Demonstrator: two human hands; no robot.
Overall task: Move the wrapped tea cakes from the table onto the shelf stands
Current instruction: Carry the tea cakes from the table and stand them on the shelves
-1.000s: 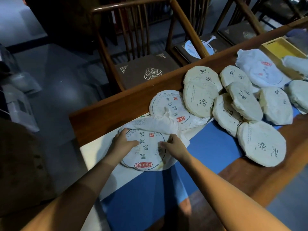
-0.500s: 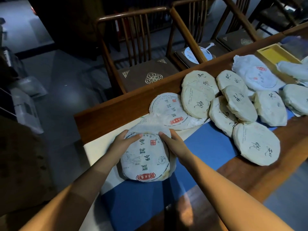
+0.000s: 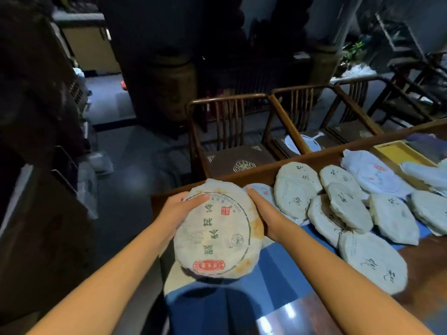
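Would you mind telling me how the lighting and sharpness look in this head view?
Head view: the room behind is dim; the held tea cake is lit and its print readable; glare streaks the table near the bottom; wide-angle bending curves the edges; the far background is soft.

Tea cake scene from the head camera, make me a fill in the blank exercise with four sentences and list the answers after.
1. The lifted tea cake is held by ____ hands.
2. The left hand and right hand grip opposite ____ of the cake.
3. The seal near the cake's lower rim is ____ in colour.
4. The cloth under the cakes left on the table is ____.

Answers: two; edges; red; blue
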